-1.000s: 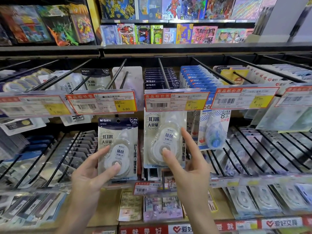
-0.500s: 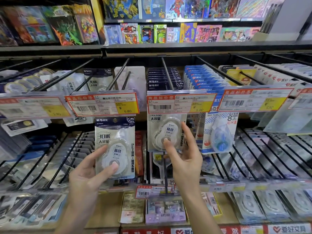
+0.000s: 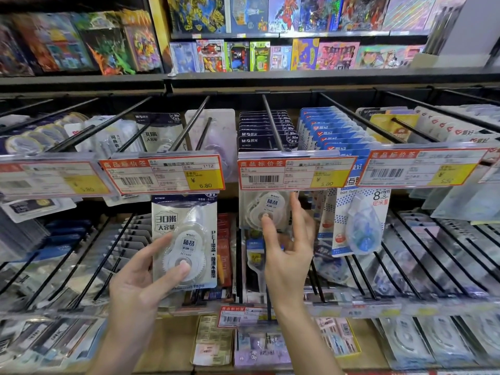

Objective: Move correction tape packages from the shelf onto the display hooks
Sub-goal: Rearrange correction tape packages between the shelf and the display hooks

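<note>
Right-hand correction tape package (image 3: 266, 209) has risen behind the price tag (image 3: 295, 173), nearly on its hook (image 3: 272, 123); right hand (image 3: 286, 247) pinches it. I note left hand (image 3: 140, 282) still pinching second package (image 3: 185, 239) below, awaiting hanging.

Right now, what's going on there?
Left hand holds one tape package. Right hand pinches another under the price tag. Tag hides its top.

Glossy clear plastic blister pkg (image 3: 186, 239) w/ card backing; matt black metal hooks (image 3: 273, 123); shiny price tags (image 3: 296, 173).
</note>
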